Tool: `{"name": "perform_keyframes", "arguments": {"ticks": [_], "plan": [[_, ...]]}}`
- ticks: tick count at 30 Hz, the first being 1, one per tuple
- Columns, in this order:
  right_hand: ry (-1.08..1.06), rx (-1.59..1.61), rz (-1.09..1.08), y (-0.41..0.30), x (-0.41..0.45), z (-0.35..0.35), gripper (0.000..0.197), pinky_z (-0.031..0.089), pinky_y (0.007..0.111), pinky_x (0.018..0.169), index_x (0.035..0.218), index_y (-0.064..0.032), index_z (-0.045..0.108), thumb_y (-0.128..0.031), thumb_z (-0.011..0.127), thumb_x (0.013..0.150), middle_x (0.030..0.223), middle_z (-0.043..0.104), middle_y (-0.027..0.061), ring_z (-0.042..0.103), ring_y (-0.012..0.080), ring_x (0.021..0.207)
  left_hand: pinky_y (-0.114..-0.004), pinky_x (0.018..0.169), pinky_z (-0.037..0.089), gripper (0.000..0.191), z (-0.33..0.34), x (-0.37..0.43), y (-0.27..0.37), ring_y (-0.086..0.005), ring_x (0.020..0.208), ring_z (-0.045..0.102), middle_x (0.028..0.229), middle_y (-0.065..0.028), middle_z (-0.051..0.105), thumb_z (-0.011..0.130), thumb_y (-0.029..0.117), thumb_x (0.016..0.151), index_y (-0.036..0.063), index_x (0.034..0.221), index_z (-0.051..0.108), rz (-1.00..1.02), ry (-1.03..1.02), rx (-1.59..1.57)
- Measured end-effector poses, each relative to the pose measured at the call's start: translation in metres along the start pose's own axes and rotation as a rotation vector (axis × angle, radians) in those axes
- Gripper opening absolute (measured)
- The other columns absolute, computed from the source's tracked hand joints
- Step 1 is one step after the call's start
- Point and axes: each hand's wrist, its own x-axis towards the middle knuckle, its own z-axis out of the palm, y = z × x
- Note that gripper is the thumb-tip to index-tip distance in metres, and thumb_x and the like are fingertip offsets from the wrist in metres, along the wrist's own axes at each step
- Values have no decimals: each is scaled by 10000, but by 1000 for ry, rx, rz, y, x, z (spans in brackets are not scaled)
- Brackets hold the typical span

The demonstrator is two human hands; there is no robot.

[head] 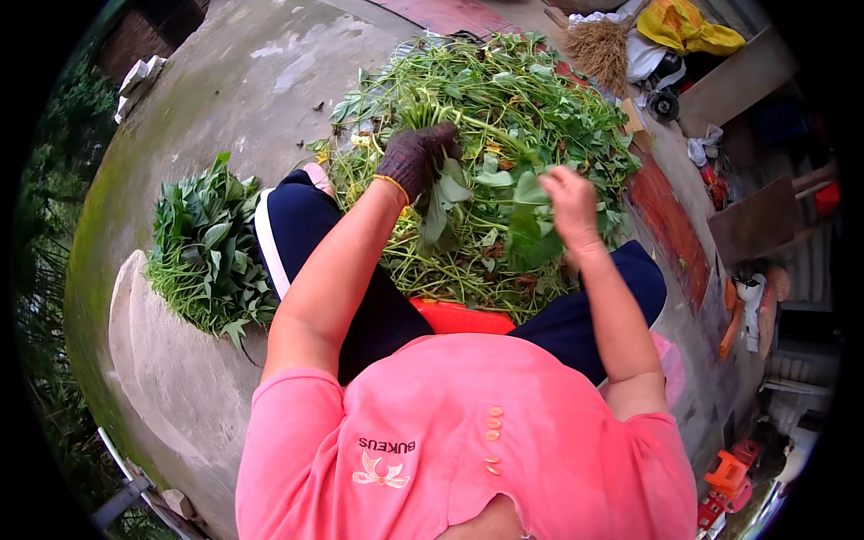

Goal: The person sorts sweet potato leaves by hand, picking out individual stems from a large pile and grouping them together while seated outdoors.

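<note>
In a dark knitted glove, my left hand (422, 155) is closed around a bunch of green leafy stems (432, 111). The stem ends stick out above the fist, and leaves hang below it. My bare right hand (570, 202) pinches a long green stem (503, 135) with broad, somewhat blurred leaves hanging near it. Below both hands spreads a large heap of leafy green vines (513, 88), with some yellow and brown withered leaves among them. On the ground by my left knee stands a neat pile of leafy stems (209, 250), their cut-looking ends towards the lower left.
My legs (304, 223) flank the near side of the heap, with a red object (462, 317) between them. Concrete floor (270, 88) stretches to the left. A straw broom (597, 54), a yellow bag (685, 27) and boards (739, 81) stand at the upper right.
</note>
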Motion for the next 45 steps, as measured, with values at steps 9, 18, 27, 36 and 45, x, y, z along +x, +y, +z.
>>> {"name": "perform_keyframes", "arguments": {"ticks": [9, 18, 27, 36, 45], "plan": [[360, -643, -395, -49, 25, -61, 281, 483, 486, 584, 853, -104, 581, -366, 581, 952, 747, 663, 124, 642, 380, 675, -379, 429, 466, 258, 18, -24, 33, -209, 471, 545, 634, -89, 601, 799, 217, 805, 11, 754, 652, 50, 93, 297], [-88, -35, -53, -52, 35, -52, 339, 445, 431, 632, 808, -24, 664, -350, 611, 887, 709, 626, 186, 613, 354, 689, -348, 748, 537, 174, -22, 14, 15, -216, 826, 687, 907, -87, 723, 675, 180, 888, 161, 1043, 751, 192, 154, 878], [-124, 572, 163, -47, 24, -106, 267, 268, 239, 382, 739, -59, 586, -231, 597, 942, 555, 444, -41, 358, 48, 431, -516, 571, 492, 499, -70, 29, 41, -339, 630, 640, 756, -145, 678, 824, 396, 744, -40, 947, 694, 82, 716, 230], [-272, 846, 251, -70, 0, 4, 234, 338, 236, 371, 813, -34, 622, -219, 613, 956, 646, 513, -14, 404, 58, 449, -286, 537, 436, 171, 24, 4, -26, -123, 571, 526, 735, -27, 637, 778, 190, 811, 30, 845, 733, 11, -4, -10], [-484, 549, 86, -37, -44, 5, 206, 387, 236, 474, 838, -21, 677, -210, 659, 919, 634, 571, -27, 470, 49, 511, -361, 661, 506, 386, -12, 23, -11, -174, 713, 622, 803, -50, 673, 734, 155, 794, 215, 1171, 678, 242, 2, 946]]}}
